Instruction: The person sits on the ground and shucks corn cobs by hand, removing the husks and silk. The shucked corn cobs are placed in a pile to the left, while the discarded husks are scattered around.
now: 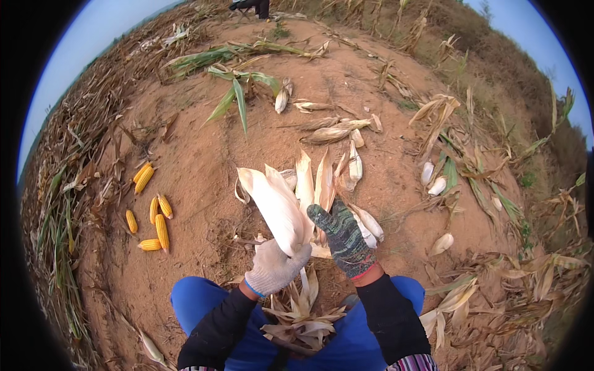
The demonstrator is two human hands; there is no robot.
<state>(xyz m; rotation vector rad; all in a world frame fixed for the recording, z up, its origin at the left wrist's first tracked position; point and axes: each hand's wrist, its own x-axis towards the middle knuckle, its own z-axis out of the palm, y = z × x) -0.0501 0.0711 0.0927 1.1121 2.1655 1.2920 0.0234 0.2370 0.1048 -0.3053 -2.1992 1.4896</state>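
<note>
My left hand (278, 266), in a whitish knit glove with a blue hem, is closed around the base of pale corn husks (278, 204) that fan out away from me. My right hand (344, 234), in a dark green patterned glove with a red hem, lies against the right side of the spread husks, thumb raised; whether it grips a leaf cannot be told. Any cob inside the husks is hidden. Just right of this hand, unhusked corn ears (368, 223) lie on the soil. Loose dry husks (304, 324) are heaped between my blue-clad knees.
Several husked yellow corn cobs (161, 232) lie on the soil at left. More ears in husk (336, 132) lie ahead, and others (437, 185) at right. Corn stalks (60, 250) line the left edge; dry leaves (533, 297) cover the lower right. Far ahead is a seated person (262, 7).
</note>
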